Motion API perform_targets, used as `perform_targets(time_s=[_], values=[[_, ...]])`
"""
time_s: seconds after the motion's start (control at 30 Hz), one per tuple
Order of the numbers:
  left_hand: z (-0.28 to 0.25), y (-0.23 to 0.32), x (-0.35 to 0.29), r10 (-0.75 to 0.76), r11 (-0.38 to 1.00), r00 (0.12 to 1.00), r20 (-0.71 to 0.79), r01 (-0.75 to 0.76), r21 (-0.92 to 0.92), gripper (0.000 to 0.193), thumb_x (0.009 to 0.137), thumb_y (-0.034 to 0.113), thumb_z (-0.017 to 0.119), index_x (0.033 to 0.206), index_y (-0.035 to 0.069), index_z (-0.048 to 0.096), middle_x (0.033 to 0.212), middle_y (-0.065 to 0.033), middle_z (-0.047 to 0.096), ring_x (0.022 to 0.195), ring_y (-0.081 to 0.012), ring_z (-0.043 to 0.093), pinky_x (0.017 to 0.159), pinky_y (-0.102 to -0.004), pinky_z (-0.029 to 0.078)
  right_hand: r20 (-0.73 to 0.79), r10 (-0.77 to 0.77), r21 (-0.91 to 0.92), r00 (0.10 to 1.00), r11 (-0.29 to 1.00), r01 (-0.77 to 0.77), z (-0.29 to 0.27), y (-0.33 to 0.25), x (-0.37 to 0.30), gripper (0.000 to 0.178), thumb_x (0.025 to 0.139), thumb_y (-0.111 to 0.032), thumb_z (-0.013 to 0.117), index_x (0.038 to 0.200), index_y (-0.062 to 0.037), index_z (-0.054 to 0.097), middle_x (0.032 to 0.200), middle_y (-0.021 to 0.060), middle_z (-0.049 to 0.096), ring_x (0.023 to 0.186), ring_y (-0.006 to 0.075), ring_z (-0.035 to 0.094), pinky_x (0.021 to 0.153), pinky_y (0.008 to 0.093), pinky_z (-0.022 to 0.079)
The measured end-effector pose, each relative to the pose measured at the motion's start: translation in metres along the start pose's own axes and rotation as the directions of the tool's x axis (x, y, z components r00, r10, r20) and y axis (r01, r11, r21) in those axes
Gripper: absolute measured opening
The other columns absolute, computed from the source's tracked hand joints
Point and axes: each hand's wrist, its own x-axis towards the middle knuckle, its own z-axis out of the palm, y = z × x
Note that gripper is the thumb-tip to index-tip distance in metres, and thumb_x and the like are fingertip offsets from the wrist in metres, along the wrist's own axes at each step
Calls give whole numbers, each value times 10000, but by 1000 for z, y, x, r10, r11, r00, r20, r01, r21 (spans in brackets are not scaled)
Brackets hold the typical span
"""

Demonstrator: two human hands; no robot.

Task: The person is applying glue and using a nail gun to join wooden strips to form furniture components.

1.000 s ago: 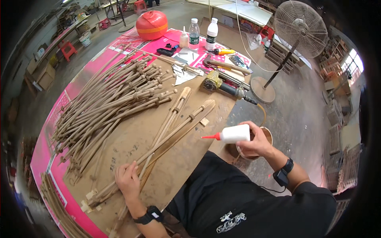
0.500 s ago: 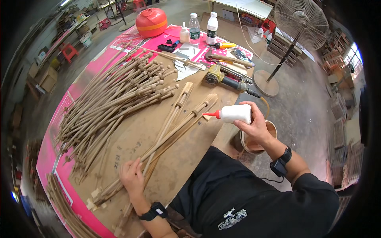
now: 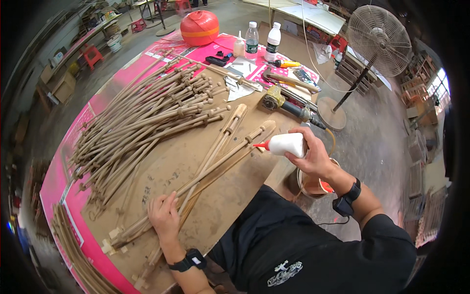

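Observation:
My right hand (image 3: pixel 316 154) is wrapped round a white squeeze bottle (image 3: pixel 288 145), tipped on its side. The bottle's red nozzle points left, close to a collar near the far end of a long wooden rod (image 3: pixel 215 164). My left hand (image 3: pixel 164 215) is closed on the near part of that rod, its fingertips bent over it. Beneath and beside this rod lie another thin rod and longer pale wooden pieces (image 3: pixel 238 115), crossing at an angle. Whether glue is coming out of the nozzle is too small to tell.
Left of my hands a big pile of knobbed wooden rods (image 3: pixel 147 117) covers the board. Beyond lie a power tool (image 3: pixel 276 100), a hammer (image 3: pixel 289 79), bottles (image 3: pixel 251 41) and a red round container (image 3: pixel 199 28). A bucket (image 3: pixel 313 186) and a standing fan (image 3: pixel 379 41) are at right.
The whole view has shifted slightly. The bottle's nozzle is still beside the rod's collar, and both hands keep their grip. A red item now shows in the bucket beneath my right wrist.

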Motion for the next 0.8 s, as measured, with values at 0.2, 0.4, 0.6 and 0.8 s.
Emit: perform_targets(time_s=[0.2,0.4,0.6,0.8], values=[[0,0,0,8,1000,1000,-23,-8,-7,232,830,65,802,1060,94,800,944,-104,667,903,-322,626,825,-428,488,34,-70,-29,997,997,72,8,-6,9,613,826,-136,876,1351,-57,568,1166,192,702,1053,360,730,895,416,580],[1,-3,1,34,999,999,-24,-34,6,251,816,76,808,1066,104,804,958,-80,671,934,-313,639,853,-441,491,64,-142,-93,988,985,148,10,-9,17,616,812,-109,866,1354,-66,577,1165,203,709,1057,393,725,880,432,587],[2,-3,2,42,999,999,-26,-42,27,239,814,87,814,1052,107,803,945,-75,668,923,-304,643,843,-436,489,84,-134,-110,987,984,143,8,-10,20,607,808,-91,853,1350,-66,579,1148,193,711,1049,400,725,870,441,584],[2,-4,2,38,999,999,-23,-37,28,241,812,86,811,1052,112,801,931,-64,666,908,-296,641,832,-434,491,92,-161,-148,983,974,173,10,-12,24,595,809,-89,849,1340,-61,581,1138,197,706,1037,404,722,859,435,581]])
